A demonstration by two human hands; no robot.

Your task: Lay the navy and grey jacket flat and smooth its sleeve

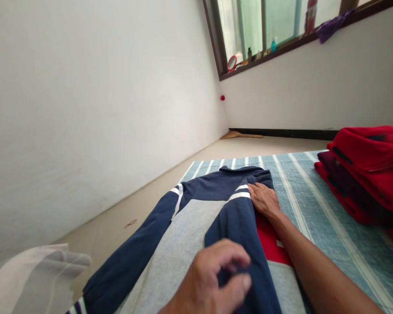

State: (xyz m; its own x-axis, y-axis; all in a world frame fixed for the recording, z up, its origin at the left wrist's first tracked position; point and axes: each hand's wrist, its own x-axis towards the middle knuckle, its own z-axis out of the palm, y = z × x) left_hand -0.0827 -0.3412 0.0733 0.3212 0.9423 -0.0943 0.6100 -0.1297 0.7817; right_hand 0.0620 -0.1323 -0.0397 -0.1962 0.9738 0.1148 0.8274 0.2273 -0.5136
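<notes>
A navy, grey and red jacket [196, 226] lies spread out, its collar at the far end. One navy sleeve [236, 226] with white stripes is folded inward over the grey body, while the other sleeve [137, 244] stretches out to the left. My right hand [265, 198] lies flat on the folded part near the shoulder, fingers extended. Closer to me, my left hand [216, 274] is over the folded sleeve, with thumb and forefinger curved and apart; its other fingers are partly hidden. Whether it touches the cloth I cannot tell.
Beneath the jacket is a blue-green striped sheet [301, 192]. A stack of folded red and dark clothes [373, 174] stands at the right. Pale striped cloth [36, 279] is at lower left. A broom [242, 135] lies by the far wall, under a window sill with small items.
</notes>
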